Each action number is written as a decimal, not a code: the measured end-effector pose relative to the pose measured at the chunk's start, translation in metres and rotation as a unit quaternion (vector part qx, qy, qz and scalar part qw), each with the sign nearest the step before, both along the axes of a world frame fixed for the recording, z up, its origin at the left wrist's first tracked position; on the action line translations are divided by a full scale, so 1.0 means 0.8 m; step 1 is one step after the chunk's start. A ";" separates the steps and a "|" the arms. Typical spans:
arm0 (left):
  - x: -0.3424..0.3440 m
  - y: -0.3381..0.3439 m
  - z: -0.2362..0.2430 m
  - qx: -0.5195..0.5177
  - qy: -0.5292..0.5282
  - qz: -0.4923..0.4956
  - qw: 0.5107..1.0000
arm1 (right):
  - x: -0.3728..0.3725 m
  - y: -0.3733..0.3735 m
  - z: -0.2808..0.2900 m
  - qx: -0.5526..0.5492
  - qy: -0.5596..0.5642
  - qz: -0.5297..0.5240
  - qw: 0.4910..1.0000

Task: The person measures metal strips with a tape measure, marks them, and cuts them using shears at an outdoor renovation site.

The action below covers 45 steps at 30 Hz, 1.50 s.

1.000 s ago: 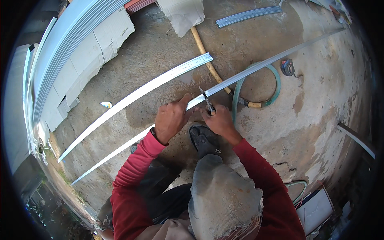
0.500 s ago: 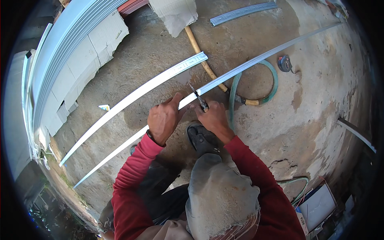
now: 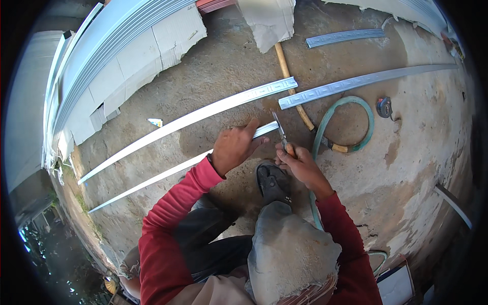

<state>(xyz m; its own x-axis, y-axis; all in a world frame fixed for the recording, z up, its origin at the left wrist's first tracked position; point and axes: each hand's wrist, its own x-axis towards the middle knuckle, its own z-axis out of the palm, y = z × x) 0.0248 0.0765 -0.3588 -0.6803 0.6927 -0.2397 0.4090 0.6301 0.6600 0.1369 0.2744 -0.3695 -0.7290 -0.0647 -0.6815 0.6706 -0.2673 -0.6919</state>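
Observation:
My left hand [image 3: 234,148] is closed around a thin silver metal channel [image 3: 175,168], whose far-left end rests on the ground. Tin snips [image 3: 282,133] with an orange-tipped handle are gripped in my right hand [image 3: 302,166]. Their blades point up and away from me, right beside the channel's cut end; whether they touch it is hard to tell. A separate length of channel [image 3: 351,87] lies beyond, its near end over a wooden stick [image 3: 283,61]. Another long channel [image 3: 188,122] stretches across the ground to the left, also reaching the stick.
A green hose [image 3: 368,122] loops on the concrete at the right, near a tape measure [image 3: 384,107]. Farther off lies a short channel piece [image 3: 345,38]. Long stacked profiles [image 3: 91,53] and torn cardboard [image 3: 134,61] line the left. My shoe [image 3: 272,180] is just below my hands.
The channel between my hands has parted in two. Its right-hand length now lies separately on the ground, and my right hand with the snips has drawn away from my left hand.

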 end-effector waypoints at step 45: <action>-0.080 0.015 0.027 0.042 -0.256 -0.042 0.965 | -0.022 -0.005 -0.011 0.387 0.136 0.045 0.911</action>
<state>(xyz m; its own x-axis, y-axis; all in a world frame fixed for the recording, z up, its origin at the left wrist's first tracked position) -0.0392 0.0881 -0.3368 -0.4274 0.7718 -0.4709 0.0632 0.5450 0.8360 0.1190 0.2702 -0.3785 -0.8930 0.2903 -0.3439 0.4417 0.4186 -0.7935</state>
